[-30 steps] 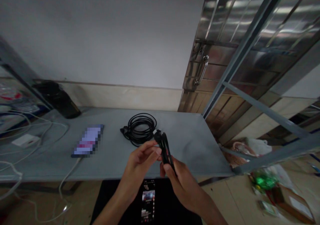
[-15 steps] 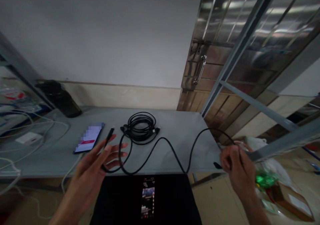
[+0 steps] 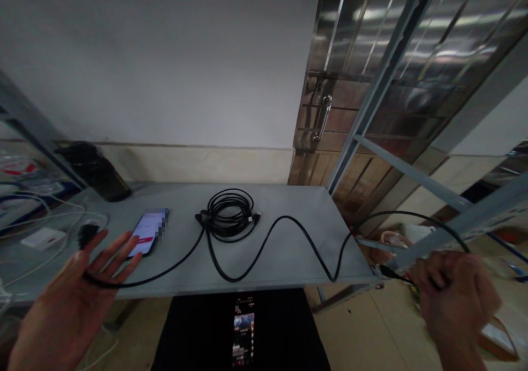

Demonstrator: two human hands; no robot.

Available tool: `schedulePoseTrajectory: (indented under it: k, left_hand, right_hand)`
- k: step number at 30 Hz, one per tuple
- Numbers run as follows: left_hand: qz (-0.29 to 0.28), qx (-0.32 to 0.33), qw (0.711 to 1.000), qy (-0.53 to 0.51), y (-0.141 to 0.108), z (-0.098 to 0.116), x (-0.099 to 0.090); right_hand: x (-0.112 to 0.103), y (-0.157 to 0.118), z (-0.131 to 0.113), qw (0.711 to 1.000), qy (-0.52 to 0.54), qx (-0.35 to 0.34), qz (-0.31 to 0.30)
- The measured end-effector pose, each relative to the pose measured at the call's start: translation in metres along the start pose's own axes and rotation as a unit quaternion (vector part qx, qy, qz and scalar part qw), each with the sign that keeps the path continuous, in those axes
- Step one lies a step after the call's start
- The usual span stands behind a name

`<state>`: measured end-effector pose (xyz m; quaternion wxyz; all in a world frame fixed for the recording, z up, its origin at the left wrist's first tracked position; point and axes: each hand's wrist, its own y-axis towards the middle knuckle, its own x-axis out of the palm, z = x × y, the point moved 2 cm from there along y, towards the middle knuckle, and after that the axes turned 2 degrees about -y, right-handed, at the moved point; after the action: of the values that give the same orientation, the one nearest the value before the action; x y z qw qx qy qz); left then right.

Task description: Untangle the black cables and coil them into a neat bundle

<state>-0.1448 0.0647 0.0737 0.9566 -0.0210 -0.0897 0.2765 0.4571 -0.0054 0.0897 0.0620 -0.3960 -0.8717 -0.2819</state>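
A long black cable [image 3: 284,217] runs across the shelf between my hands in loose bends. My left hand [image 3: 70,299] holds one end of it near the thumb, fingers mostly stretched out. A black plug [image 3: 87,233] sticks up past that hand's thumb. My right hand [image 3: 457,294] is closed around the cable beyond the shelf's right edge, with a black connector end [image 3: 388,272] hanging out to the left of the fist. Between the hands lies a coiled black cable [image 3: 231,233] with connectors at its sides. Close behind my left fingers is a phone [image 3: 148,233] with a lit screen.
Grey shelf [image 3: 272,200] against a wall; a dark bottle [image 3: 97,170] at its back left. White cables and a white adapter [image 3: 43,238] lie at the left. A metal post [image 3: 371,101] rises at the right. Another lit phone [image 3: 243,332] rests on dark cloth below.
My hands have moved apart, the left outward to the left and the right farther right. The cable is drawn out wider between them. The coil stays in place.
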Motion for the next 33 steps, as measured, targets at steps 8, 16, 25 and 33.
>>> schedulePoseTrajectory:
  k: [8, 16, 25, 33]
  left_hand:
    - [-0.042, -0.063, 0.993, -0.085, -0.026, -0.016, 0.039]
    - [-0.13, -0.251, 0.944, -0.168, -0.064, -0.049, 0.097]
    - [-0.232, -0.337, 0.875, -0.258, -0.087, -0.062, 0.154]
    - [-0.275, -0.378, 0.83, -0.303, -0.065, -0.042, 0.163]
  right_hand:
    - [0.03, -0.013, 0.0, 0.996, -0.027, -0.033, -0.077]
    - [0.097, -0.054, 0.017, 0.967, -0.014, -0.013, -0.254]
    - [0.18, -0.138, 0.059, 0.795, -0.164, -0.078, -0.579]
    - [0.184, -0.182, 0.085, 0.725, -0.26, -0.091, -0.631]
